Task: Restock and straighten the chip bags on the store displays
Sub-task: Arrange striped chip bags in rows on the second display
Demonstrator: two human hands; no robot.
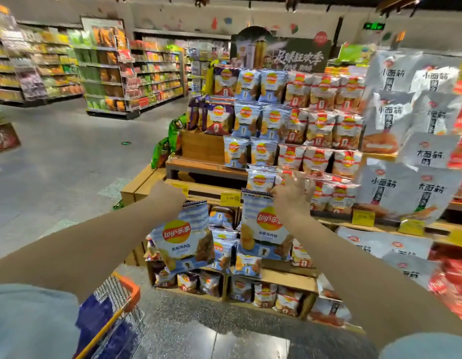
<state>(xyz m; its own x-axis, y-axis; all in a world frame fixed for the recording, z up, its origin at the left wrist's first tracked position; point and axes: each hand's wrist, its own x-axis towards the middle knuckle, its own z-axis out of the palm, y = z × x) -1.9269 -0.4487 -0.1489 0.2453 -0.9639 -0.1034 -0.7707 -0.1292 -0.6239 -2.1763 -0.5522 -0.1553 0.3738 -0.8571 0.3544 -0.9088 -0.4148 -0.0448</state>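
Blue-striped chip bags hang pinched, one from the left hand (170,194), one from the right hand (292,195).

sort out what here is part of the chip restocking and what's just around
Job: left hand holding a blue chip bag; right hand holding a second blue bag; tiered chip display.
Around: orange cart; white snack bags; far shelves.

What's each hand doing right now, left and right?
Left hand: holds a blue Lay's bag by its top edge.
Right hand: pinches the top of a second blue Lay's bag, other fingers spread.
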